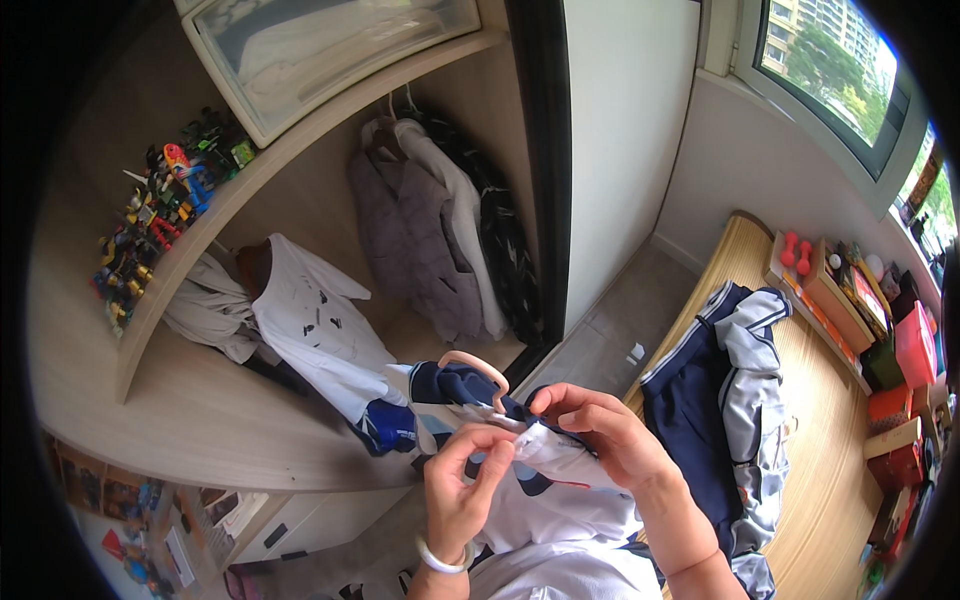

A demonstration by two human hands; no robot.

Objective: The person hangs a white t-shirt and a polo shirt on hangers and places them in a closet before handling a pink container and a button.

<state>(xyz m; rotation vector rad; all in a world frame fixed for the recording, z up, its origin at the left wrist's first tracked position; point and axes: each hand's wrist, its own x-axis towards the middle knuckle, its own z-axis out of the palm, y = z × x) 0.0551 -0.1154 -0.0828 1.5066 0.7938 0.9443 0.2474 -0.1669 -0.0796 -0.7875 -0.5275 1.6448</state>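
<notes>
A white shirt with a navy collar (570,461) hangs on a pink clothes hanger (480,365) in front of me; the hanger's hook rises above the collar. My left hand (466,476), with a pale bangle at its wrist, pinches the white edge of the shirt's front between thumb and index finger. Just to the right, my right hand (607,429) holds the shirt near the navy collar, its fingertips curled over the fabric. The part of the hanger inside the shirt is hidden by cloth.
Left of me, an open wardrobe (450,52) holds a white printed shirt (319,315), a grey vest (420,232) and toy figures (169,202). On the right, navy trousers (690,405) and a grey-and-navy garment (757,405) lie on a wooden surface (825,465) beside boxes (892,442).
</notes>
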